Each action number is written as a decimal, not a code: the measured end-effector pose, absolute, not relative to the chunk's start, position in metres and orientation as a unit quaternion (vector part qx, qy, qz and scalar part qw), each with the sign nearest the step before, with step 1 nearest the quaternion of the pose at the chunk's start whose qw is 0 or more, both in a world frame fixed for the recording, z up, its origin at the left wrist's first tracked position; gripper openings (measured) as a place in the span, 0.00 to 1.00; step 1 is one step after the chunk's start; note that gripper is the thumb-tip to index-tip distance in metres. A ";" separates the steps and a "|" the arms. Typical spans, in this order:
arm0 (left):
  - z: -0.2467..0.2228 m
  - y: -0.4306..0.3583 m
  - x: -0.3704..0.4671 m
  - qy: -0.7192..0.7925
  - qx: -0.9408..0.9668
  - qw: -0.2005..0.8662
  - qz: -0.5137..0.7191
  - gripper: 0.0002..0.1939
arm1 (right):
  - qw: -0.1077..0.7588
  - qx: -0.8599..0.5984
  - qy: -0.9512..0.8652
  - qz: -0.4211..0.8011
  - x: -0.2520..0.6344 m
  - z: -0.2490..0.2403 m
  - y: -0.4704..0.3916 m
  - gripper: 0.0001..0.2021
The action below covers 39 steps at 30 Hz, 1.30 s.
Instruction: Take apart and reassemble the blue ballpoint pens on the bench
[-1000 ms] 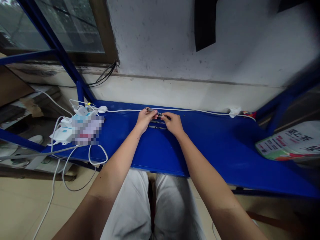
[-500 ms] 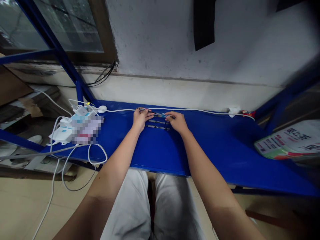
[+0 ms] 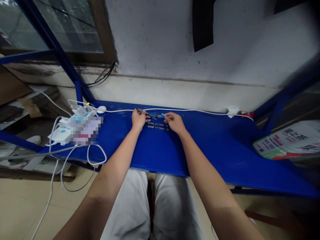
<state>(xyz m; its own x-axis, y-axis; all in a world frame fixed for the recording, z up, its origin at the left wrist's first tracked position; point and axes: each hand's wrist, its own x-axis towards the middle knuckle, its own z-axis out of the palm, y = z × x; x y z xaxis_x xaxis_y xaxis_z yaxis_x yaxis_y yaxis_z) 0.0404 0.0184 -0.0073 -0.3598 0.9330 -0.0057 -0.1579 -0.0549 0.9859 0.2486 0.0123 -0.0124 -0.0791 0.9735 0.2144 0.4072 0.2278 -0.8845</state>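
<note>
Over the back part of the blue table (image 3: 160, 150), my left hand (image 3: 138, 119) is closed on a dark pen (image 3: 150, 115), whose thin light tip points right. My right hand (image 3: 176, 122) pinches a slim piece with a pale end (image 3: 163, 115), which looks like a pen part; its exact kind I cannot make out. Between the hands lies a pen with blue ends (image 3: 158, 116). Just nearer to me, two clear-and-black pens (image 3: 157, 124) lie side by side, roughly parallel. My fingers partly hide their ends.
White power strips (image 3: 62, 131) with plugs and looping cables sit at the table's left. A white cable (image 3: 192, 109) runs along the back edge by the wall. At the right lies a large labelled plastic bottle (image 3: 290, 140). Blue frame posts (image 3: 58, 50) rise at both sides.
My hands have drawn slightly apart, and a gap now shows between the left hand's pen and the right hand's piece. The pen's thin tip is now bare, and the blue-ended pen shows more.
</note>
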 end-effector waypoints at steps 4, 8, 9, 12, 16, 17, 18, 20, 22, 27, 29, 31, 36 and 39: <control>-0.002 0.014 0.042 0.533 0.353 0.445 0.627 0.09 | 0.425 -0.522 -0.663 0.327 0.248 -0.015 0.013 0.10; -0.001 0.014 0.043 0.525 0.350 0.444 0.636 0.09 | 0.404 -0.527 -0.684 0.302 0.249 -0.015 0.012 0.12; -0.001 0.014 0.044 0.519 0.349 0.446 0.640 0.09 | 0.397 -0.530 -0.692 0.286 0.249 -0.014 0.011 0.12; -0.005 0.016 0.043 0.507 0.351 0.441 0.653 0.09 | 0.371 -0.541 -0.717 0.235 0.250 -0.010 0.009 0.11; -0.008 0.018 0.041 0.519 0.343 0.431 0.654 0.10 | 0.341 -0.550 -0.728 0.224 0.251 -0.006 0.006 0.12; -0.008 0.018 0.041 0.523 0.339 0.432 0.652 0.09 | 0.338 -0.550 -0.730 0.225 0.251 -0.006 0.006 0.12; -0.009 0.018 0.041 0.526 0.336 0.433 0.650 0.09 | 0.338 -0.549 -0.731 0.225 0.251 -0.006 0.006 0.12; -0.009 0.018 0.041 0.528 0.333 0.437 0.648 0.08 | 0.340 -0.545 -0.733 0.224 0.251 -0.006 0.007 0.12; -0.009 0.019 0.041 0.527 0.333 0.440 0.646 0.08 | 0.345 -0.539 -0.736 0.223 0.250 -0.007 0.007 0.11; -0.015 0.020 0.041 0.507 0.353 0.425 0.661 0.07 | 0.357 -0.525 -0.742 0.213 0.249 -0.006 0.007 0.11; -0.016 0.021 0.040 0.506 0.357 0.418 0.665 0.07 | 0.357 -0.524 -0.743 0.213 0.249 -0.006 0.006 0.11; -0.016 0.021 0.039 0.513 0.349 0.416 0.665 0.08 | 0.355 -0.524 -0.744 0.216 0.248 -0.005 0.006 0.12; -0.013 0.019 0.040 0.526 0.318 0.426 0.664 0.07 | 0.351 -0.530 -0.740 0.220 0.247 -0.005 0.005 0.12; -0.012 0.019 0.040 0.530 0.306 0.429 0.664 0.06 | 0.350 -0.538 -0.733 0.224 0.247 -0.004 0.005 0.11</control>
<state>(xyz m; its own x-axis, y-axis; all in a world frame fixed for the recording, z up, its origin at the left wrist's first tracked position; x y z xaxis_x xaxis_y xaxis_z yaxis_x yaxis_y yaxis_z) 0.0400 0.0186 -0.0117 -0.4451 0.8941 -0.0488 -0.2456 -0.0695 0.9669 0.2467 0.0045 -0.0036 -0.1762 0.9461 0.2719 0.6324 0.3205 -0.7053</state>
